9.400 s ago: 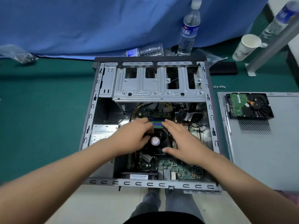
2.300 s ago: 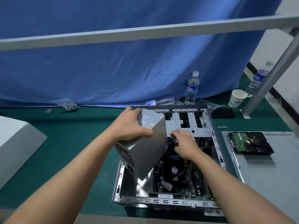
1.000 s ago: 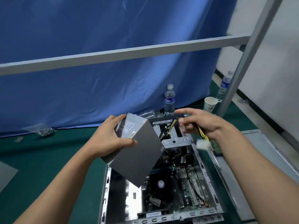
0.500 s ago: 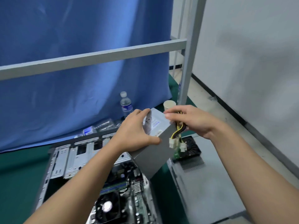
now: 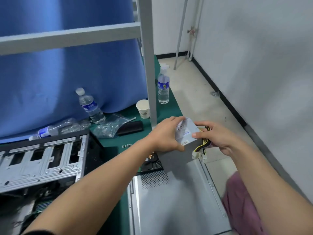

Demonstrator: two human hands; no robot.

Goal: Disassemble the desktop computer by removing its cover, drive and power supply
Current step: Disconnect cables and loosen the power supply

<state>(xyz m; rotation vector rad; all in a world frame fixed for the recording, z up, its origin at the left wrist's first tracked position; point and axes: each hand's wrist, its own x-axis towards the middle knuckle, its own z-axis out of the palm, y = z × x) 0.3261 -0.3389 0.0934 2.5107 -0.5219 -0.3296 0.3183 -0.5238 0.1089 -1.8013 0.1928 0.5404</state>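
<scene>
At centre right, the left hand (image 5: 166,135) grips the grey metal power supply box (image 5: 184,133); the right hand (image 5: 218,138) bunches its yellow-black cables (image 5: 202,146). Lower it flat onto the grey steel cover panel (image 5: 177,200).

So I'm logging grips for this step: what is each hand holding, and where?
The left hand grips the power supply by its labelled top end; the right hand holds its cable bundle beside the box.

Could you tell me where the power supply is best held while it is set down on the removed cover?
Hold the power supply by its flat sides near the top edge, from the left, as the left hand does. The boxy metal faces give firm purchase. The right hand gathers the cable bundle, probably so the loose connectors do not snag.
</scene>
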